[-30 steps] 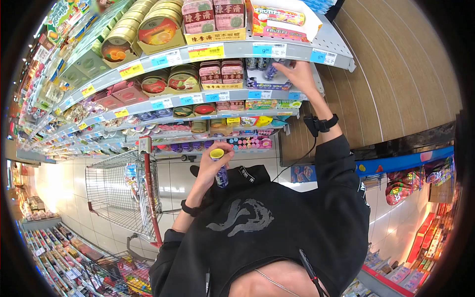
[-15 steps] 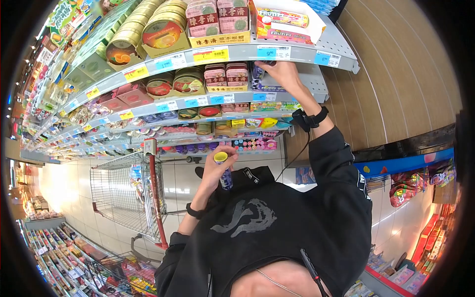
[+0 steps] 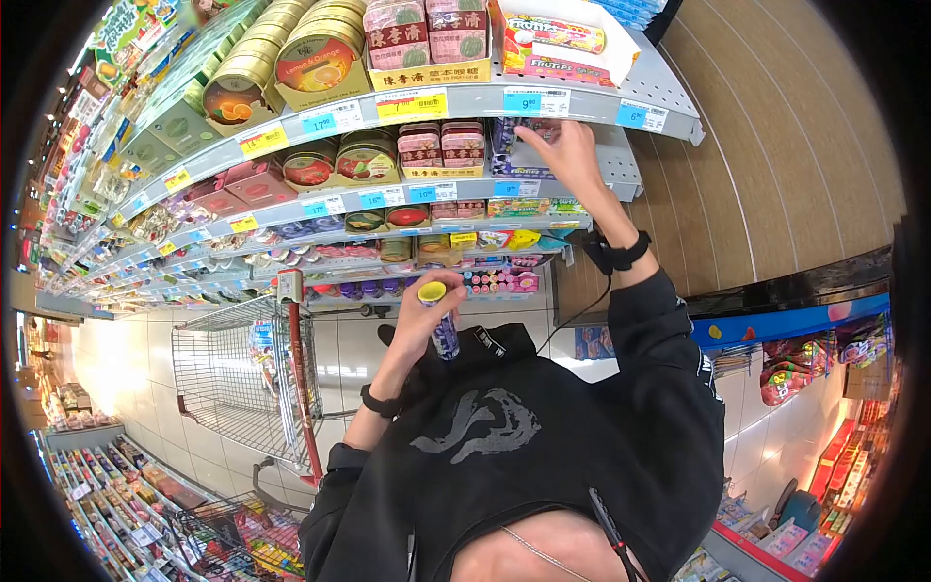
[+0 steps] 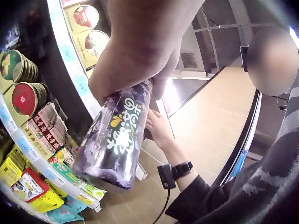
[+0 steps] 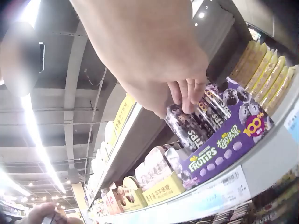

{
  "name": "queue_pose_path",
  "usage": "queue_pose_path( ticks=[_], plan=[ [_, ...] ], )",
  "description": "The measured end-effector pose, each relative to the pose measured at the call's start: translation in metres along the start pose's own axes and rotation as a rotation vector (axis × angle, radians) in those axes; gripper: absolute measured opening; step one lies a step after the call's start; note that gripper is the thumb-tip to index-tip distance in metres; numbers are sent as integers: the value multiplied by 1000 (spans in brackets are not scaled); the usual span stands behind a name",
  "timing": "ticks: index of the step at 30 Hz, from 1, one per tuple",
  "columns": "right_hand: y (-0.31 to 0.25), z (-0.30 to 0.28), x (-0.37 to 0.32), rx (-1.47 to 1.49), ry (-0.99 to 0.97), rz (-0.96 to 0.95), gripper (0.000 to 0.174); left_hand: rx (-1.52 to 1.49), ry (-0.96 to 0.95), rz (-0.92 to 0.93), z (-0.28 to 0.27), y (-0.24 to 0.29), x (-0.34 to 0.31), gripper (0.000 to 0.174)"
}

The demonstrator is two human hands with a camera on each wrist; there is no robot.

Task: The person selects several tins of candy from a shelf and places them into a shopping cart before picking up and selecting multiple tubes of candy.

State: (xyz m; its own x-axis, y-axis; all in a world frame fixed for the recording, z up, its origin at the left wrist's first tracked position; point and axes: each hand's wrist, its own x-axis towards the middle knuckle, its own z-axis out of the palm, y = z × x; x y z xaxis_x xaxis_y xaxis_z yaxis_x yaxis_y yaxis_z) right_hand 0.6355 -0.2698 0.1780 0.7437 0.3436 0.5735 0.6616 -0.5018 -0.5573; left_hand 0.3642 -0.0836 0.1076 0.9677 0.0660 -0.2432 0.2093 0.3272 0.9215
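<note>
My left hand [image 3: 421, 315] grips a purple printed tube [image 4: 114, 140] near its yellow top [image 3: 432, 291], holding it low in front of my body. In the left wrist view the tube's shiny side shows white lettering. My right hand [image 3: 572, 155] reaches under the upper shelf to a purple Frutips box [image 5: 219, 149]. Several dark candy rolls [image 5: 184, 126] stand in that box. In the right wrist view the fingertips [image 5: 188, 107] overlap the top of the nearest roll, with the thumb off to the left.
Round tins [image 3: 320, 63] and pink tins [image 3: 427, 44] line the shelves left of the box. Above my right hand runs the upper shelf edge [image 3: 582, 105] with price tags. A shopping cart [image 3: 242, 378] stands on my left, and a brown slatted surface [image 3: 766, 136] lies right.
My right hand carried a purple candy roll to the box and has since drawn back slightly right, away from it. My left hand still holds the tube at nearly the same place.
</note>
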Motion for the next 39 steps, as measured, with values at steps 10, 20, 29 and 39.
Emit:
queue_pose_path(
  ticks=[10,20,29,39],
  plan=[
    [-86,4,-118,552,-562,80,30,-153,-10,222,30,45,49,39],
    [-67,-7,-115,779,-548,393,49,-93,-52,204,42,50,56,42],
    [-61,-14,-107,1006,-756,601,38,-139,-35,158,33,46,58,36],
    [-71,-27,-102,1117,-678,396,36,-429,2,33,20,29,71,38]
  ],
)
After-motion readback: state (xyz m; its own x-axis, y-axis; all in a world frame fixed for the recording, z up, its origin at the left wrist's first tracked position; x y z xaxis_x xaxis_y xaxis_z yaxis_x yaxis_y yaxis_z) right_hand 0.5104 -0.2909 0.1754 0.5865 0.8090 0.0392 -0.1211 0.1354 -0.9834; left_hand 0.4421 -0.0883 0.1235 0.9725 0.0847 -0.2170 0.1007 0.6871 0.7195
